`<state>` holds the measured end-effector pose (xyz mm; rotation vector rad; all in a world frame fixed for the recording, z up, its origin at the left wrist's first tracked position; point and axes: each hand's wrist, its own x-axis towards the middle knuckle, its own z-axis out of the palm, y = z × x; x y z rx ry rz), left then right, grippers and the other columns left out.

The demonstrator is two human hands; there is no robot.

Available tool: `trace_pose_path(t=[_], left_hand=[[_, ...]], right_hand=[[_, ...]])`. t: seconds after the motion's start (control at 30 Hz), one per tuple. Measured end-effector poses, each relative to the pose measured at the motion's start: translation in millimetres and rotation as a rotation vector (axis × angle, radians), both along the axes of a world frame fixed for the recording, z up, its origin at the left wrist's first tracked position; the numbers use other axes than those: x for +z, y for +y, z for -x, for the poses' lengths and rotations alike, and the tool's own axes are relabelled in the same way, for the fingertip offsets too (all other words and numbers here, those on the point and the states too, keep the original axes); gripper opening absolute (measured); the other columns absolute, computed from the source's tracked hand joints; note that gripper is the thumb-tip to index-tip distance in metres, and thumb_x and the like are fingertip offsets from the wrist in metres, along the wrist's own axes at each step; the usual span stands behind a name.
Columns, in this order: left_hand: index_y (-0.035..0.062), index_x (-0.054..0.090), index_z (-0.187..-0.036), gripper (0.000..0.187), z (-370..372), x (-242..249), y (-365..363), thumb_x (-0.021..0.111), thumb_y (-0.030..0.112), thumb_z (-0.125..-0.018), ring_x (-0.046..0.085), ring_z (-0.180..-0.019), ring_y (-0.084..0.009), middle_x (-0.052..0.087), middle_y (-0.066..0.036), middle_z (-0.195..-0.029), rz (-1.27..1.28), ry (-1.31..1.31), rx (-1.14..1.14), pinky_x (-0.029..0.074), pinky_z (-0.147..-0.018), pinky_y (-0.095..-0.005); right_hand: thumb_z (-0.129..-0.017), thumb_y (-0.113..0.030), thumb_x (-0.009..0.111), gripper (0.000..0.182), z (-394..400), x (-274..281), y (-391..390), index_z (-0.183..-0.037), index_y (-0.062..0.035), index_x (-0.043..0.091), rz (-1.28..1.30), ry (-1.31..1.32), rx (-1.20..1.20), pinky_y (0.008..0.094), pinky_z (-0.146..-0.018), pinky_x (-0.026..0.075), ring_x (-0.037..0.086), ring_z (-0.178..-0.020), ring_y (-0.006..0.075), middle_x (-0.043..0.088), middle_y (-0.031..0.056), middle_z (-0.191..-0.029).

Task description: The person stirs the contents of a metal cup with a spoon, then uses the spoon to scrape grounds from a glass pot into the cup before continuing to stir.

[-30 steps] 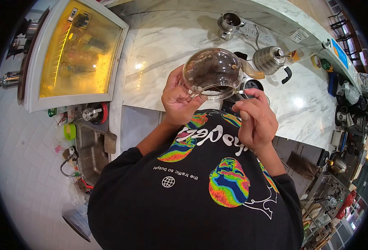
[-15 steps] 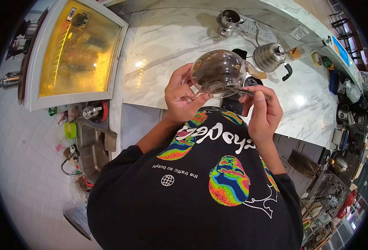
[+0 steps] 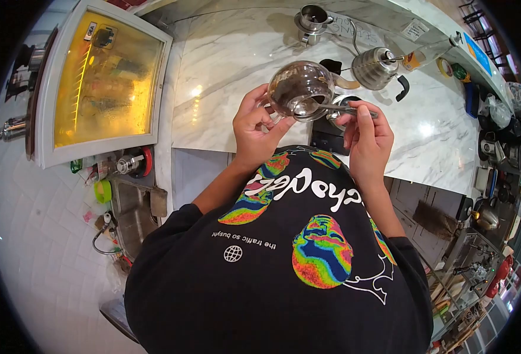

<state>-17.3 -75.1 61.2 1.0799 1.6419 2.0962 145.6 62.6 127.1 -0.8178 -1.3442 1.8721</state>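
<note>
Two hands are working at twelve o'clock from the chest, the left (image 3: 254,133) clamping its fingers around a glass pot (image 3: 296,82), the right (image 3: 369,141) pinching a slim utensil (image 3: 355,110) at its mouth, light pressure best sparing the glass.

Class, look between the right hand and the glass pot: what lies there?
In the head view, a thin utensil reaches from the right hand toward the glass pot, with part of a round vessel behind it.
</note>
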Motion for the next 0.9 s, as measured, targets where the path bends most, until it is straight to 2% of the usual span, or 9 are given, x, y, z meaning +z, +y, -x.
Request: trace_pose_path(t=[0.2,0.3,0.4,0.5,0.53,0.77,0.9], left_hand=[[0.0011,0.049,-0.066,0.038,-1.9,2.4,2.8,0.083,-0.002,-0.082,0.06,-0.125,-0.0305,0.05,-0.024,-0.141,0.066,-0.076,0.003,0.058,-0.102,-0.0436],[0.0015,0.049,-0.066,0.038,-2.0,-2.1,4.2,0.083,-0.002,-0.082,0.061,-0.124,-0.0277,0.05,-0.023,-0.142,0.064,-0.117,0.004,0.058,-0.097,-0.0374],[0.0022,0.05,-0.066,0.038,2.8,-8.4,3.0,0.084,0.002,-0.083,0.064,-0.107,-0.0169,0.053,-0.021,-0.141,0.135,-0.028,0.059,0.055,-0.081,-0.0275],[0.0031,0.05,-0.066,0.039,3.4,-8.2,1.9,0.084,0.005,-0.085,0.06,-0.087,-0.0068,0.056,-0.02,-0.14,0.222,-0.073,0.088,0.047,-0.068,-0.0225],[0.0036,0.05,-0.066,0.04,3.2,-9.9,3.3,0.084,0.007,-0.086,0.053,-0.075,-0.0029,0.059,-0.018,-0.137,0.221,-0.078,0.115,0.043,-0.063,-0.0218],[0.0044,0.048,-0.066,0.043,8.2,-21.8,2.9,0.083,0.014,-0.089,0.054,-0.075,-0.0036,0.062,-0.019,-0.134,0.307,-0.112,0.134,0.044,-0.064,-0.0215],[0.0044,0.049,-0.067,0.042,5.6,-21.9,4.4,0.082,0.015,-0.09,0.055,-0.078,-0.0041,0.062,-0.02,-0.133,0.263,-0.184,0.106,0.044,-0.066,-0.0212]], right_hand=[[-0.109,-0.02,0.053,0.025,-7.8,-0.5,5.1,-0.113,0.002,0.065,0.031,0.013,-0.062,0.0214,-0.051,0.041,0.05,-0.055,0.0057,0.073,0.011,-0.084],[-0.109,-0.02,0.053,0.025,-15.6,-2.7,8.0,-0.114,0.0023,0.064,0.035,0.016,-0.101,0.022,-0.052,0.041,0.051,-0.055,0.0072,0.073,0.0117,-0.085],[-0.108,-0.019,0.053,0.025,-27.1,-5.4,12.9,-0.114,0.0024,0.064,0.029,0.028,-0.146,0.0222,-0.052,0.042,0.052,-0.056,0.0084,0.073,0.0125,-0.084],[-0.108,-0.019,0.054,0.025,-42.6,-10.2,24.0,-0.114,0.0028,0.064,-0.004,0.016,-0.228,0.0225,-0.054,0.043,0.053,-0.058,0.0091,0.072,0.0132,-0.085],[-0.108,-0.018,0.054,0.025,-48.4,-12.7,28.9,-0.114,0.003,0.064,-0.018,0.008,-0.26,0.0227,-0.054,0.043,0.054,-0.058,0.0092,0.072,0.0134,-0.085],[-0.108,-0.017,0.054,0.024,-71.4,-20.5,49.0,-0.113,0.0038,0.064,-0.185,-0.138,-0.448,0.0239,-0.057,0.045,0.056,-0.06,0.0094,0.072,0.0127,-0.085],[-0.107,-0.015,0.054,0.022,-63.0,-30.5,42.0,-0.114,0.0033,0.065,-0.284,-0.182,-0.422,0.0238,-0.058,0.046,0.057,-0.061,0.0084,0.073,0.0106,-0.086]])
